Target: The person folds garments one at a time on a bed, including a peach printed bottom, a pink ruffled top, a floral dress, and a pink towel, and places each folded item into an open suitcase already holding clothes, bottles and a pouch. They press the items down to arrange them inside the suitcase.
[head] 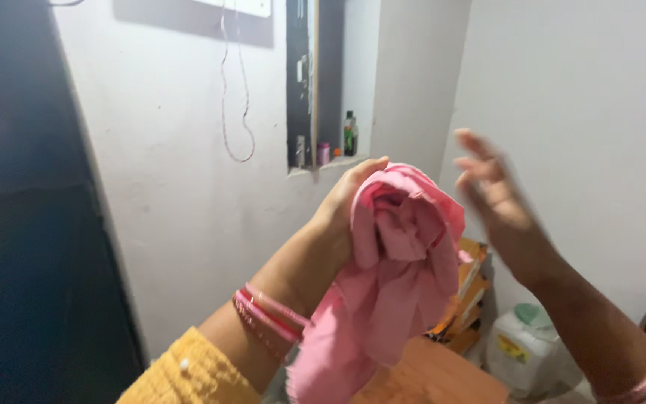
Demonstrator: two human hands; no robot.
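Note:
My left hand (pixel 349 203) is raised in front of me and grips a bunched pink cloth (pixel 398 262). The cloth's gathered top sits in the hand and its loose end hangs down past my wrist. Pink and red bangles (pixel 267 316) circle my left wrist, above a yellow sleeve (pixel 181 374). My right hand (pixel 491 194) is lifted just right of the cloth, blurred, fingers spread, holding nothing. It does not touch the cloth.
A white wall with a dangling cord (pixel 237 112) faces me. A wall niche (pixel 330 161) holds a dark bottle (pixel 350 135) and small containers. A dark door (pixel 31 224) stands left. Below are an orange surface (pixel 435 370), stacked books (pixel 469 299) and a white plastic jug (pixel 525 348).

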